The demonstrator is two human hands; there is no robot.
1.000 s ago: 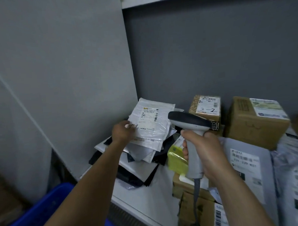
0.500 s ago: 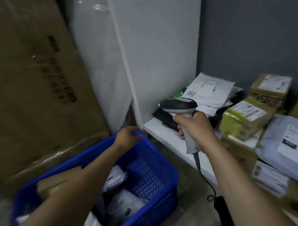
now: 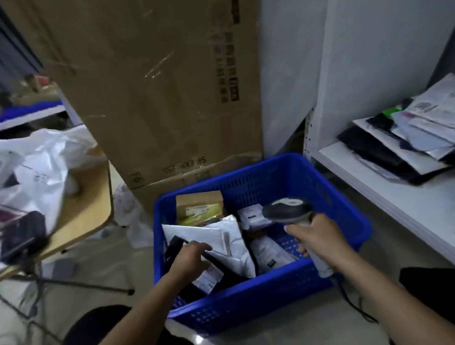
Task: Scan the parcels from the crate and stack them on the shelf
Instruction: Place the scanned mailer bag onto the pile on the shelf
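In our right hand [image 3: 319,240] the scanner [image 3: 288,210] is dark grey with a pale handle. Below that grip we see the blue crate [image 3: 334,201], its walls grid-perforated. Left of the grip lie a white mailer [image 3: 224,235], a black parcel [image 3: 175,244] and a brown box [image 3: 199,201] taped yellow-green.

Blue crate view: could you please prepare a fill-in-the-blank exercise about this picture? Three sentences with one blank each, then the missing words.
1. The crate that holds the parcels is ____ in colour.
2. The right hand grips a handheld ____ above the crate.
3. The white shelf stands to the ____ of the crate, as the person sees it.

Missing words: blue; scanner; right
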